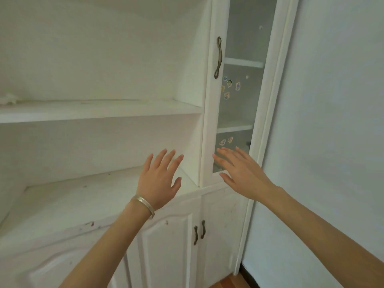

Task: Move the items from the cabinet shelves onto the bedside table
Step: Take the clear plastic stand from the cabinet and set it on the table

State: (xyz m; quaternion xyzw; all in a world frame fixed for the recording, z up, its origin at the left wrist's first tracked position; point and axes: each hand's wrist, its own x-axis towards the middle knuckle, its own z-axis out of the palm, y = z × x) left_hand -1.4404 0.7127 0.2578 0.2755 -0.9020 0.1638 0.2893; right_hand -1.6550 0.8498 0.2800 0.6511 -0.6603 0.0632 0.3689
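A white cabinet fills the view, with an upper open shelf (99,113) and a lower open shelf (72,202). Both shelves look bare except for a small pale scrap (9,99) at the far left of the upper one. My left hand (160,179), with a metal bangle on the wrist, hovers over the right end of the lower shelf, fingers spread and holding nothing. My right hand (241,173) is stretched out flat in front of the lower part of the narrow glass door (236,104), also holding nothing. The bedside table is not in view.
The glass door has a dark metal handle (218,57) and several small stickers (229,86); inner shelves show behind the glass. Below are closed white doors with two dark handles (199,231). A plain wall (332,121) stands right; wooden floor (230,282) shows at the bottom.
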